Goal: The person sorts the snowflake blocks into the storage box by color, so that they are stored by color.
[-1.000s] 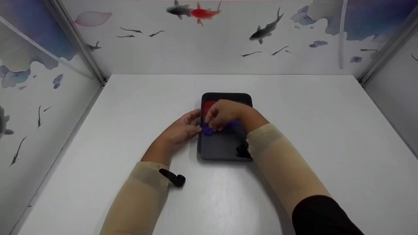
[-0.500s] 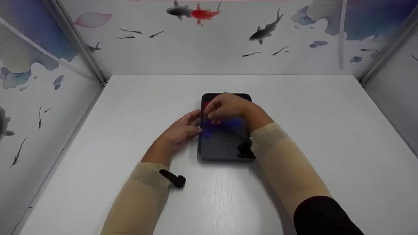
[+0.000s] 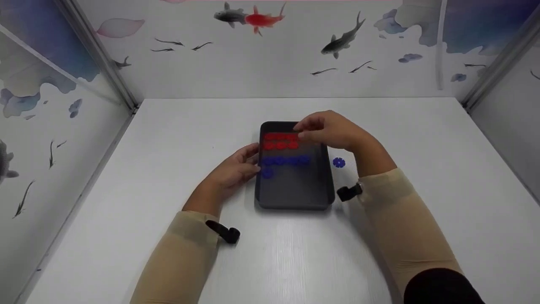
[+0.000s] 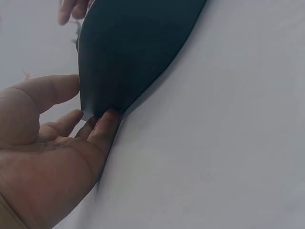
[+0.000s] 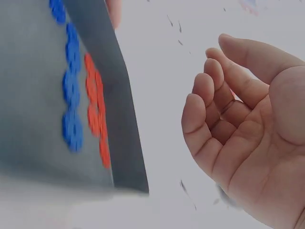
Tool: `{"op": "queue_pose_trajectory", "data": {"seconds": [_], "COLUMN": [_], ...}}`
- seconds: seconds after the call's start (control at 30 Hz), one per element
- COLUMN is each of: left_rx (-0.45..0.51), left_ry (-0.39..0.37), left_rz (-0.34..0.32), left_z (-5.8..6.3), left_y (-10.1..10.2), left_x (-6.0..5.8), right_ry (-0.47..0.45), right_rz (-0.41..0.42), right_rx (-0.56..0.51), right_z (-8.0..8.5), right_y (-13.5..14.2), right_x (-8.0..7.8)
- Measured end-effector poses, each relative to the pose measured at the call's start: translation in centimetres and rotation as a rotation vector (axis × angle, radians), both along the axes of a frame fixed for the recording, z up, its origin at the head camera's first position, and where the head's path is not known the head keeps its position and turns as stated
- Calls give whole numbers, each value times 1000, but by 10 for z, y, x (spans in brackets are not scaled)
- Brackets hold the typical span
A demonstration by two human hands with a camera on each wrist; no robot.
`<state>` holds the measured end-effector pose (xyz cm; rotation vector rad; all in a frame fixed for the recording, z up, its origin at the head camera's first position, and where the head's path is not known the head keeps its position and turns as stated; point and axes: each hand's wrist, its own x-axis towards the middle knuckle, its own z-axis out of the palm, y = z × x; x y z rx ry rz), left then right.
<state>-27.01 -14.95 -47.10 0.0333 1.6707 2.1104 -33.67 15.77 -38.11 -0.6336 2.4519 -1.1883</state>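
Note:
In the head view, a dark grey tray (image 3: 291,192) holds red snowflake discs (image 3: 281,145) in two rows near its far end. Below them runs a row of blue snowflake discs (image 3: 279,160), with a single blue disc (image 3: 267,173) under its left end. My left hand (image 3: 232,171) rests its fingertips and thumb against the tray's left side, fingers fairly straight. Over the far right corner is my right hand (image 3: 331,128), its fingers loosely bent. The right wrist view shows that hand (image 5: 243,114) with nothing in its grasp.
Another blue snowflake disc (image 3: 339,162) lies on the white table (image 3: 400,139), just right of the tray. Panels with painted fish (image 3: 344,40) enclose the table at the back and sides. A small black camera (image 3: 349,193) sticks out from the right wrist.
My right hand has let go of the lower blue disc and moved away to the right, uncovering the rows and the disc on the table. The left hand stays in place.

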Motion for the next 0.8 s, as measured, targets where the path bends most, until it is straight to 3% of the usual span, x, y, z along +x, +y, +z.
{"op": "queue_pose_trajectory", "data": {"seconds": [0.2, 0.37, 0.57, 0.8], "left_rx": [-8, -7, 3, -23], "left_ry": [-2, 3, -1, -9], "left_rz": [4, -1, 3, 6], "left_z": [1, 0, -3, -1], "left_y": [0, 0, 0, 0], "left_x": [0, 0, -1, -1], "right_ry": [27, -33, -108, -142], "right_rz": [-102, -177, -200, -183], "right_rx": [61, 75, 64, 123], "right_z": [-10, -21, -39, -58], "right_y": [47, 75, 90, 97], "right_x": [5, 6, 1, -3]}}
